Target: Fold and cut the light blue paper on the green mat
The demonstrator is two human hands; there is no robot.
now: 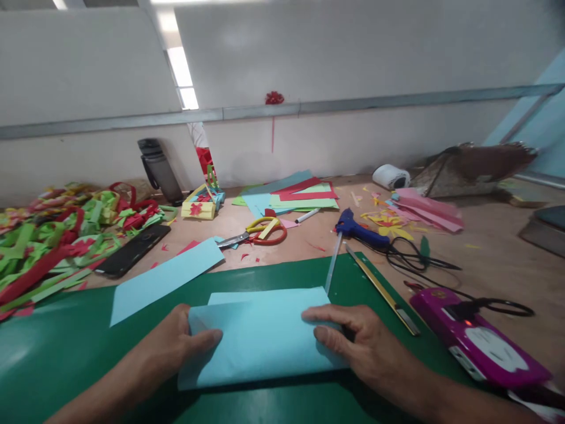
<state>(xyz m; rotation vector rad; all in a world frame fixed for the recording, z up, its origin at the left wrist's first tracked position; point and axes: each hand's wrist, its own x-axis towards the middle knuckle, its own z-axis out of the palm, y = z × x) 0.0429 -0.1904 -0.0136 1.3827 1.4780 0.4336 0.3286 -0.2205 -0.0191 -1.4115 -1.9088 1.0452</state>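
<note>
A folded sheet of light blue paper [260, 347] is held between my two hands over the green cutting mat [247, 277]. My left hand [189, 338] grips its left edge, thumb on the front face and the other fingers behind it. At the right edge, my right hand [353, 335] has thumb and index finger on the paper's face; its remaining fingers are mostly hidden. Beyond my left hand lies a strip of light blue paper [168, 280]. A yellow utility knife [384, 288] rests on the mat past my right hand.
Scissors [256, 232], a blue glue gun [362, 229] and a magenta power strip [479, 335] with a cord lie around the mat. A phone [132, 250], a heap of green and red paper strips [53, 247] and a dark bottle [161, 171] are on the left. Coloured sheets [291, 194] lie behind.
</note>
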